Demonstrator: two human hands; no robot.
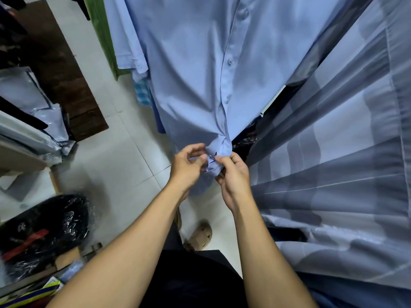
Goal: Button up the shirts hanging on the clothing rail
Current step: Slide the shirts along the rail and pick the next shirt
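A light blue shirt point(191, 63) hangs in front of me, its front placket closed with buttons point(230, 61) down the middle. At the bottom hem both hands meet. My left hand point(189, 165) pinches the left edge of the placket with thumb and fingers. My right hand point(233, 172) pinches the right edge of the hem, fingers curled round the cloth. The lowest button itself is hidden between my fingers. More light blue shirts point(131, 41) hang behind to the left.
A grey and white checked curtain point(344, 152) hangs close on the right. A black plastic bag point(46, 230) and boxes lie at lower left, wrapped packages point(26, 96) on shelves at left, a brown mat point(62, 70) on the white tiled floor.
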